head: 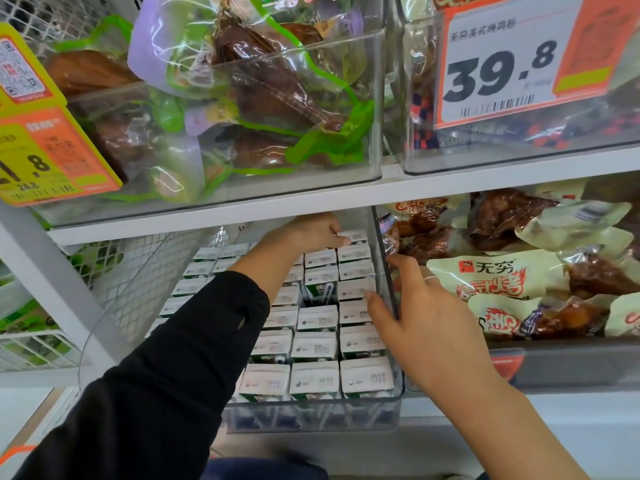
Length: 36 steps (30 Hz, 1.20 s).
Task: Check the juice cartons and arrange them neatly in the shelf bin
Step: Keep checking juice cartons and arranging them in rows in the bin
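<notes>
your left hand (313, 232) fingers curled round rear carton (353, 236), far back of clear shelf bin (388, 398). your right hand (420, 327) fingers spread loose, holding nothing, resting on bin's right wall. juice cartons (315, 346) packed upright in rows, one gap mid-bin. judged light, stiff but crushable: pinch flat side panels, avoid top fold.

My left arm (180, 358), in a black sleeve, reached far forward. My left hand (313, 230) was curled, with the thumb and fingers pinching. My right hand (420, 327) was lower, with its fingers spread out and nearly straight.
</notes>
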Motion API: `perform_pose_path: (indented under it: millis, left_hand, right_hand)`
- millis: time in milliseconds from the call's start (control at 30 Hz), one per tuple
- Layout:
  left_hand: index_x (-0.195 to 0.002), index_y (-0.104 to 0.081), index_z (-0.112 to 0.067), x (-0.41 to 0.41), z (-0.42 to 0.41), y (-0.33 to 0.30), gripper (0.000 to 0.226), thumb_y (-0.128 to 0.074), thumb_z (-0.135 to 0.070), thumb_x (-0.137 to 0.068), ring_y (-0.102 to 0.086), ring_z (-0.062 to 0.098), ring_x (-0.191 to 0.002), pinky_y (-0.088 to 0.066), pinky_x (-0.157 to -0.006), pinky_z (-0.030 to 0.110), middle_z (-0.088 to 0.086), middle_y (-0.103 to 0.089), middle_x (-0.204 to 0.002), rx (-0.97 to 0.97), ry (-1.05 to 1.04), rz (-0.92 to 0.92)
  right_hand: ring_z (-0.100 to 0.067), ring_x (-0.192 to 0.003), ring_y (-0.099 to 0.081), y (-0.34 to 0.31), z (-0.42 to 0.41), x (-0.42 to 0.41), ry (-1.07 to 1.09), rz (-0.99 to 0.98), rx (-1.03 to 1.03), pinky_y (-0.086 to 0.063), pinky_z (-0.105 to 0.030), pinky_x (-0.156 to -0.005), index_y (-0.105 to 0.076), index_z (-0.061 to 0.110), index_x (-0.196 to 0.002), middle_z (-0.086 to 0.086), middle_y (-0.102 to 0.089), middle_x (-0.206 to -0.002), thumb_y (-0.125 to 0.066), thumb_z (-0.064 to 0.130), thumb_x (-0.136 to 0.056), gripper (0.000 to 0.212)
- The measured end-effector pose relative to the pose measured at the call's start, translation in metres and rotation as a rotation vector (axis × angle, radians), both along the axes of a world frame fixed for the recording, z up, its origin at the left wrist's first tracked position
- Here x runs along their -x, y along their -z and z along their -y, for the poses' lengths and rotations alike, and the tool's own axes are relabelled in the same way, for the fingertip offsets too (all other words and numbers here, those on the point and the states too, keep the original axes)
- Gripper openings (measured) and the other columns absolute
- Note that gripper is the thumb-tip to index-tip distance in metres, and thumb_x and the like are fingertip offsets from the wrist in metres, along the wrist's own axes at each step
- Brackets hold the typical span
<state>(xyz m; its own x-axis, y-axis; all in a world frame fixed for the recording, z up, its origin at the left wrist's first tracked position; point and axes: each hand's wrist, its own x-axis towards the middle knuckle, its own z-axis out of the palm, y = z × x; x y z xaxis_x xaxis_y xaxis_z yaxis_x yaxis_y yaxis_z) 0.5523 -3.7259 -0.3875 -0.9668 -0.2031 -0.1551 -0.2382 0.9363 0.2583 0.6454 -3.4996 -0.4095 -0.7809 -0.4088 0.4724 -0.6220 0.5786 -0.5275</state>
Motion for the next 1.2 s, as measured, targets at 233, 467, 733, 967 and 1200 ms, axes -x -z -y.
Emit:
perform_pose_path:
  millis: [233, 467, 733, 967, 1200]
  left_hand:
    - [-0.128, -0.053, -0.012, -0.012, -0.007, 0.021, 0.036, -0.049, -0.033, -0.099, -0.055, 0.028, -0.115, -0.046, -0.094, 0.035, 0.012, -0.059, -0.128, 0.050, 0.003, -0.179]
    - [-0.120, -0.059, -0.010, -0.029, -0.012, 0.019, 0.026, -0.043, -0.012, -0.100, -0.062, 0.031, -0.094, -0.046, -0.074, 0.032, 0.014, -0.066, -0.111, 0.128, 0.036, -0.541]
    - [-0.117, -0.060, -0.005, -0.101, -0.032, 0.003, 0.028, -0.037, -0.014, -0.103, -0.054, 0.022, -0.080, -0.036, -0.066, 0.025, 0.005, -0.059, -0.092, -0.178, -0.142, -0.912]
    - [-0.099, -0.056, -0.029, -0.176, -0.057, 0.007, 0.029, -0.029, -0.036, -0.104, -0.065, 0.011, -0.085, -0.055, -0.080, 0.042, -0.005, -0.066, -0.090, -0.613, -0.310, -0.902]
    - [-0.101, -0.062, -0.024, -0.200, -0.049, 0.015, 0.037, -0.028, -0.039, -0.102, -0.069, 0.014, -0.084, -0.056, -0.080, 0.045, -0.001, -0.071, -0.090, -0.802, -0.371, -0.852]
  right_hand:
    - [-0.024, -0.081, -0.063, -0.003, 0.002, -0.003, 0.019, 0.007, -0.013, -0.035, -0.029, -0.056, -0.034, 0.027, -0.130, -0.001, -0.060, -0.103, -0.046, 0.046, -0.091, 0.045]
    - [-0.025, -0.083, -0.063, -0.004, 0.001, -0.002, 0.026, 0.032, -0.018, -0.036, -0.029, -0.057, -0.035, 0.027, -0.129, -0.001, -0.061, -0.103, -0.047, 0.045, -0.091, 0.044]
    - [-0.019, -0.094, -0.057, -0.013, 0.003, -0.012, 0.029, -0.075, 0.168, -0.045, -0.031, -0.070, -0.060, 0.018, -0.117, 0.001, -0.060, -0.105, -0.059, 0.029, -0.090, 0.029]
    - [0.002, -0.102, -0.046, -0.010, 0.028, -0.055, -0.205, 0.037, 0.313, -0.030, 0.000, -0.088, -0.054, 0.016, -0.126, 0.007, -0.054, -0.115, -0.057, 0.022, -0.090, 0.037]
    - [0.013, -0.105, -0.053, 0.002, 0.043, -0.068, -0.305, 0.349, 0.357, -0.043, -0.009, -0.088, -0.046, 0.038, -0.128, 0.022, -0.056, -0.120, -0.058, 0.031, -0.090, 0.040]
